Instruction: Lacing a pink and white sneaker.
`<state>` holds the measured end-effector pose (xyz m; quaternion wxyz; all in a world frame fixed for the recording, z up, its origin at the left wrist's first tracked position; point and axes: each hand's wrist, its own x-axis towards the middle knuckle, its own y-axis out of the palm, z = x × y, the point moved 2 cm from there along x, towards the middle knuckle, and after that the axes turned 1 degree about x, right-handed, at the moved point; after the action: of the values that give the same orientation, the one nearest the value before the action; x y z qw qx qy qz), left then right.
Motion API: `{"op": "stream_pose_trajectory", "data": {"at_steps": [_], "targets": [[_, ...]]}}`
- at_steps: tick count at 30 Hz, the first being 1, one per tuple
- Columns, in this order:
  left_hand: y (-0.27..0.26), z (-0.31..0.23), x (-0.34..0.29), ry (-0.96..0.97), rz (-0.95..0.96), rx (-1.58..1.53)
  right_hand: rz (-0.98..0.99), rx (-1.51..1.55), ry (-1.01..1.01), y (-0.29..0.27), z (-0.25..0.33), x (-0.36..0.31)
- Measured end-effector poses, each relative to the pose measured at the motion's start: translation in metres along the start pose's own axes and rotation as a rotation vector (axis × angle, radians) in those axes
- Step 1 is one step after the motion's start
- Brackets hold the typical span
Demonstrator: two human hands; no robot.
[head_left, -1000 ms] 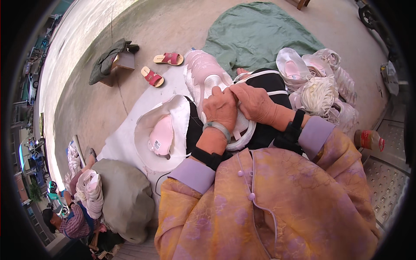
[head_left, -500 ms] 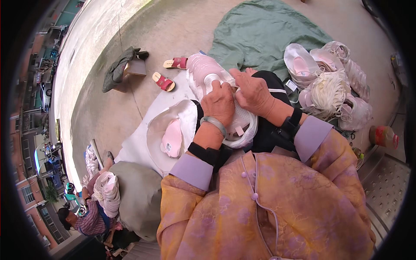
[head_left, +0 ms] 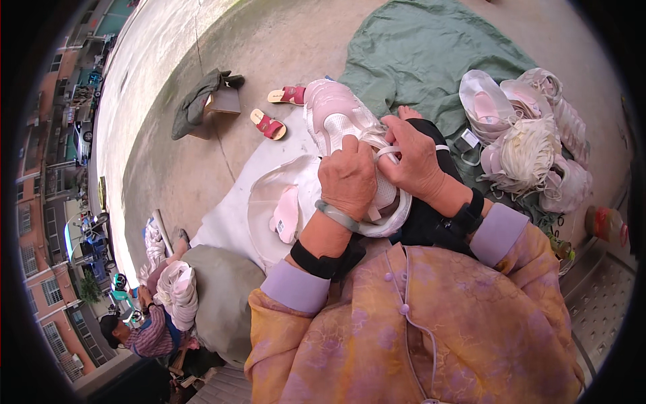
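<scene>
A pink and white sneaker (head_left: 330,111) lies across my lap, its toe pointing away from me. My right hand (head_left: 414,161) pinches a white shoelace (head_left: 385,152), which loops over its fingers at the shoe's opening. Curled over the lacing area, my left hand (head_left: 348,178) is closed with its fingertips pressed down; whatever they grip is hidden. Beside my left wrist rests a white shell-like piece (head_left: 259,219) with a pink insole (head_left: 288,210) inside it.
A pile of pale sneakers and laces (head_left: 531,151) sits at the right on a green cloth (head_left: 424,50). Red sandals (head_left: 269,126) and a box with a dark garment (head_left: 222,101) stand far left. Another person (head_left: 155,333) sits at lower left. A bottle (head_left: 605,225) is at far right.
The right hand has drawn a loop of lace into clear view at the shoe's opening. My left hand stays closed over the lacing. The whole view has shifted slightly.
</scene>
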<state>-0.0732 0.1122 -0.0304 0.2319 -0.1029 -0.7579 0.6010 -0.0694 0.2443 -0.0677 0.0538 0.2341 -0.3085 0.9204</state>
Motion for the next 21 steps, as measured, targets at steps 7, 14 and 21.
{"op": "stream_pose_trajectory", "data": {"at_steps": [7,14,21], "targets": [[-0.062,0.037,-0.130,-0.164,0.004,-0.166,0.021,0.065,0.028,-0.007,-0.003,-0.005],[-0.127,0.175,-0.333,-0.867,-0.202,0.442,0.030,0.088,-0.094,0.004,0.002,-0.014],[-0.091,0.179,-0.316,-0.914,0.104,0.460,0.036,0.054,-0.100,0.003,0.007,-0.016]]}}
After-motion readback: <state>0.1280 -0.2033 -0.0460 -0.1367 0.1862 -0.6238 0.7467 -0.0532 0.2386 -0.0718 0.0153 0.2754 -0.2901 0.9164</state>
